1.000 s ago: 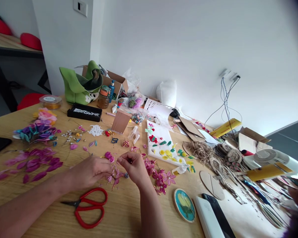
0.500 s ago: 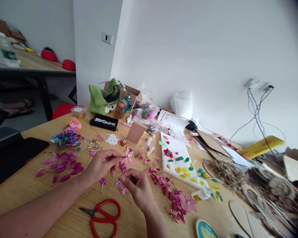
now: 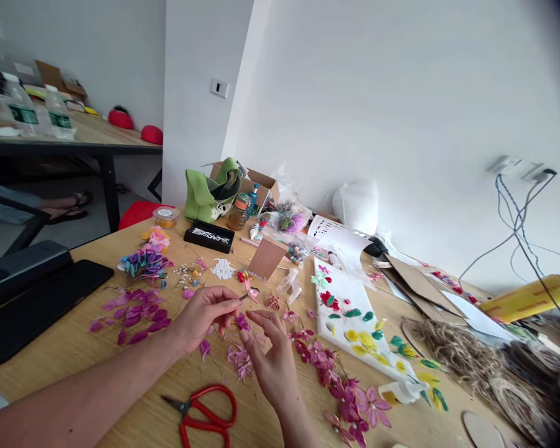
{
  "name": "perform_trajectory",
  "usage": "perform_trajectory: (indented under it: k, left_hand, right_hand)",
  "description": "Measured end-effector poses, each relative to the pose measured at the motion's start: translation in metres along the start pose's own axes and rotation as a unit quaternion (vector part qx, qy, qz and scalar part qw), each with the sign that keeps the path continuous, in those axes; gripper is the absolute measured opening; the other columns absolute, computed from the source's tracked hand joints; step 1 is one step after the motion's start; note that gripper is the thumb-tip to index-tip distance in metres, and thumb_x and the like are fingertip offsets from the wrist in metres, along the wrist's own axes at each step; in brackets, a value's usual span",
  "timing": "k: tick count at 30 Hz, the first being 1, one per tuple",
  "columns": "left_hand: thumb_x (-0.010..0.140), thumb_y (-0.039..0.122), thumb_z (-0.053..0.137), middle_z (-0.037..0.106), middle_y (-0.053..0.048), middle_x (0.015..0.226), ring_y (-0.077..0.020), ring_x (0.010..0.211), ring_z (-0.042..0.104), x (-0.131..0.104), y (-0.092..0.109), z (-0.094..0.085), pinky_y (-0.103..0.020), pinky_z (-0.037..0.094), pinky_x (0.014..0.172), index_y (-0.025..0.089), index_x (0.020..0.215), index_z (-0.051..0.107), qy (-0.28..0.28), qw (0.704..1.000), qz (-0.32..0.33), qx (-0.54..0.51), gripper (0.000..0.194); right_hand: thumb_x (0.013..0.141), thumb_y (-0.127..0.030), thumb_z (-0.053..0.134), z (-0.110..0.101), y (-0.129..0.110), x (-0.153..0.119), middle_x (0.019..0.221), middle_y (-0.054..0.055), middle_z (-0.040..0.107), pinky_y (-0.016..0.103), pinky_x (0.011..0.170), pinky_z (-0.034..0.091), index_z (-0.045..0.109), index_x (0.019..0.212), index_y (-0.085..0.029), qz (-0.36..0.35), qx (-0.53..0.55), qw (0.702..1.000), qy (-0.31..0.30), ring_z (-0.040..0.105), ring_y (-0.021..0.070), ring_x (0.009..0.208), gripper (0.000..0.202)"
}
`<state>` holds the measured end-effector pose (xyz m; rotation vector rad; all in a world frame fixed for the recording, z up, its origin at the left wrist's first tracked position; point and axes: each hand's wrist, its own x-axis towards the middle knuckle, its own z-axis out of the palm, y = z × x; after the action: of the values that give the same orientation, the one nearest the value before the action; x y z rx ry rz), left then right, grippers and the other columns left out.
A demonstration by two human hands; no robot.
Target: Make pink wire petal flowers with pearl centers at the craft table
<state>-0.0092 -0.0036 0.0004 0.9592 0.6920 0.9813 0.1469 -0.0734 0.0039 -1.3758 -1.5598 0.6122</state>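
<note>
My left hand (image 3: 204, 318) pinches the thin stem of a small pink flower (image 3: 252, 292), whose petals stick out past the fingertips. Beside it, my right hand (image 3: 271, 358) is open, thumb and fingers apart, with nothing visible in it. Beneath and between the hands lie pale pink petal pieces (image 3: 241, 361) and a few purple petals. Red-handled scissors (image 3: 210, 414) rest on the table in front of me. Loose magenta petals (image 3: 137, 313) spread to the left of my left hand. A branch of magenta flowers (image 3: 331, 376) lies right of my right hand.
A white board (image 3: 348, 311) carries coloured petals and leaves, with a small glue bottle (image 3: 401, 392) at its near end. Twine (image 3: 452, 345) is heaped at right. Toward the back stand a green bag (image 3: 210, 196), a jar (image 3: 238, 214) and a black tray (image 3: 209, 236).
My right hand has opened from a pinch. The flower in my left hand has tilted, showing more edge-on. The whole view has shifted, so the table appears farther right and slightly lower.
</note>
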Motion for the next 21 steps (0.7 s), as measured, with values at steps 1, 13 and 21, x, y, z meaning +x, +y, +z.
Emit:
perform_trajectory:
  k: [1,13,21]
  left_hand:
    - [0.068,0.034,0.076,0.062,0.001,0.058,-0.0062,0.043,0.048,-0.001,-0.001,0.001,-0.016,0.035,0.037,0.013,0.070,0.066,-0.001,1.000,0.003,0.005,0.022]
    - [0.073,0.039,0.073,0.058,0.000,0.058,-0.0089,0.045,0.050,-0.010,-0.002,0.011,-0.018,0.040,0.039,0.015,0.074,0.074,-0.081,0.991,0.066,0.084,0.024]
    - [0.074,0.038,0.072,0.060,-0.003,0.061,-0.0082,0.044,0.048,-0.010,-0.007,0.010,-0.018,0.041,0.038,0.011,0.077,0.076,-0.102,0.992,0.031,0.068,0.027]
  right_hand:
    - [0.082,-0.036,0.065,0.000,0.001,0.000,0.100,0.009,0.064,0.032,0.074,0.045,0.069,0.107,-0.021,0.015,0.017,1.000,0.007,0.058,0.0201,0.085,0.029]
    - [0.081,-0.040,0.067,0.013,-0.008,-0.004,0.060,-0.003,0.050,0.019,0.047,0.032,0.067,0.083,-0.016,0.071,0.245,0.967,0.030,0.037,0.0075,0.051,0.024]
    - [0.077,-0.034,0.071,0.019,-0.004,-0.009,0.052,-0.007,0.040,0.019,0.044,0.024,0.067,0.077,-0.016,0.065,0.256,0.959,0.103,0.029,0.0067,0.047,0.019]
